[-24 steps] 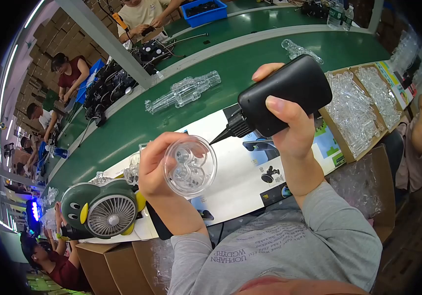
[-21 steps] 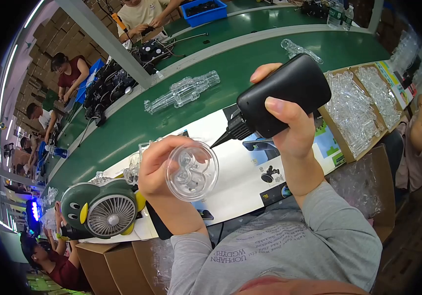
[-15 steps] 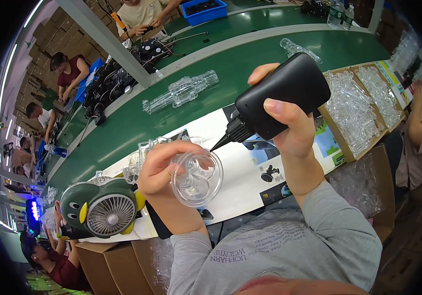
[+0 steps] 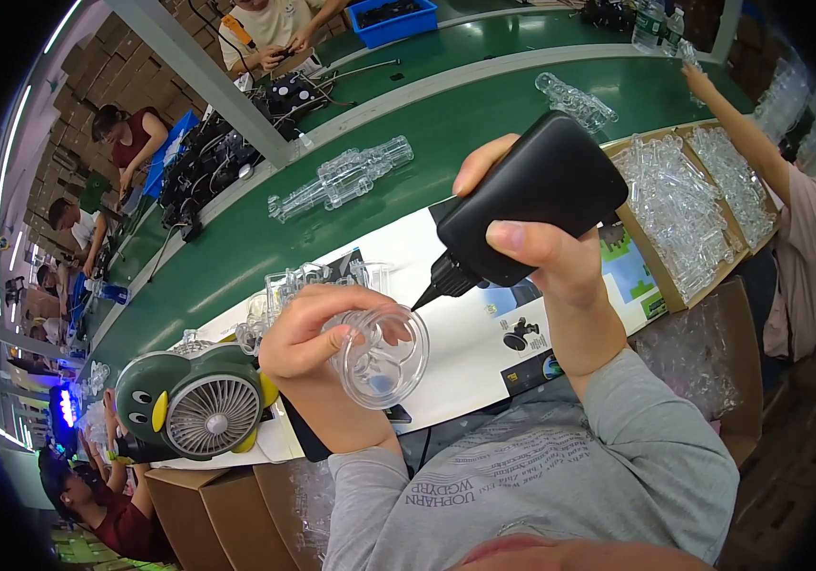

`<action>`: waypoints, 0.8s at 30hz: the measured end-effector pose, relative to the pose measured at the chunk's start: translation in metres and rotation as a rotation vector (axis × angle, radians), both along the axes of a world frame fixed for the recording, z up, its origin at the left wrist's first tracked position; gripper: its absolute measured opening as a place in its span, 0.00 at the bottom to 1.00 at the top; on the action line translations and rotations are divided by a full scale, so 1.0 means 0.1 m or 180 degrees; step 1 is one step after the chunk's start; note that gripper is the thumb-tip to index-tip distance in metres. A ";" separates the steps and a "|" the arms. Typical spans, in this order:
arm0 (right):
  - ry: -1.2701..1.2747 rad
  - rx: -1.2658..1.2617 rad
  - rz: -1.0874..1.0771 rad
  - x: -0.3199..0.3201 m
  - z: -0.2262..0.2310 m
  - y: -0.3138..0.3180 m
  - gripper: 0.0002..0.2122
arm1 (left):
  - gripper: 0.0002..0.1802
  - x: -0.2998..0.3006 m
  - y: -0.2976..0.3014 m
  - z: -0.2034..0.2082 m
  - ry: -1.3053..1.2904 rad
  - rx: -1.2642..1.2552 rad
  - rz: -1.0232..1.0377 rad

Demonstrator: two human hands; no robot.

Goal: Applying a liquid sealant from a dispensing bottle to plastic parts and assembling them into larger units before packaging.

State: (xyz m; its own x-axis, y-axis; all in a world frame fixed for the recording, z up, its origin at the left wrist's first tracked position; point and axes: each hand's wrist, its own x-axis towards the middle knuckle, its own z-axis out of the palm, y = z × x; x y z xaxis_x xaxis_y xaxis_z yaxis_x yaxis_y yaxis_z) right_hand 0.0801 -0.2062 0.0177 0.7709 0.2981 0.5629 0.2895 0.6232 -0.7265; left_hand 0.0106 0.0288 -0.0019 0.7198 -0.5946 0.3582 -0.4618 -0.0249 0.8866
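Note:
In my left hand [image 4: 305, 333] I grip a clear round plastic part [image 4: 385, 360], with its circular rim turned toward me. My right hand [image 4: 546, 257] is wrapped round a black squeeze bottle [image 4: 533, 195], tilted so that its tapered nozzle [image 4: 438, 285] points down and left. The nozzle tip is at the upper right of the clear part's rim; whether they touch I cannot tell. Behind my left hand, several clear plastic parts [image 4: 303, 281] stand on the white printed sheet [image 4: 455, 362]. Farther off, a clear plastic assembly [image 4: 341, 178] lies on the green belt [image 4: 227, 247].
A green fan with a bird face [image 4: 194, 404] stands at left. Cardboard boxes of clear parts [image 4: 679, 219] sit at right. Another clear assembly [image 4: 574, 102] lies on the belt. At the far right, a co-worker's arm [image 4: 741, 133] reaches over it. A metal post [image 4: 208, 81] rises at upper left.
My right hand and the bottle have shifted slightly left and down. The clear part has turned a little in my left hand. A co-worker's arm at right has reached out over the belt.

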 end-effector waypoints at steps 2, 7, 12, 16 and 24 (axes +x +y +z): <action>-0.0297 -0.0099 0.0017 0.01 -0.01 0.01 0.17 | 0.24 -0.04 -0.03 0.08 -0.0023 0.0335 0.0082; -0.0065 -0.0533 0.0354 -0.07 0.05 -0.02 0.17 | 0.24 0.03 0.03 0.14 0.0111 0.0886 -0.0209; -0.0045 -0.0539 0.0590 -0.08 0.03 -0.02 0.15 | 0.24 0.07 0.03 0.13 0.0136 0.1160 -0.0504; -0.0151 -0.0551 0.0527 -0.06 0.03 -0.03 0.16 | 0.24 0.09 0.00 0.14 0.0243 0.1256 -0.0522; -0.0263 -0.0418 0.0476 -0.05 0.01 -0.04 0.17 | 0.21 0.12 -0.07 0.15 0.0124 0.1325 -0.0592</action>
State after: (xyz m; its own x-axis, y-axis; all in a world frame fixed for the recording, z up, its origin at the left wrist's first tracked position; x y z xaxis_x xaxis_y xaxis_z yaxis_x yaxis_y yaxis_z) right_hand 0.0755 -0.2099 0.0186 0.6655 0.4805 0.5711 0.2628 0.5653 -0.7819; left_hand 0.0224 0.0220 0.0133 0.5953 -0.8027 0.0362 -0.4588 -0.3026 0.8354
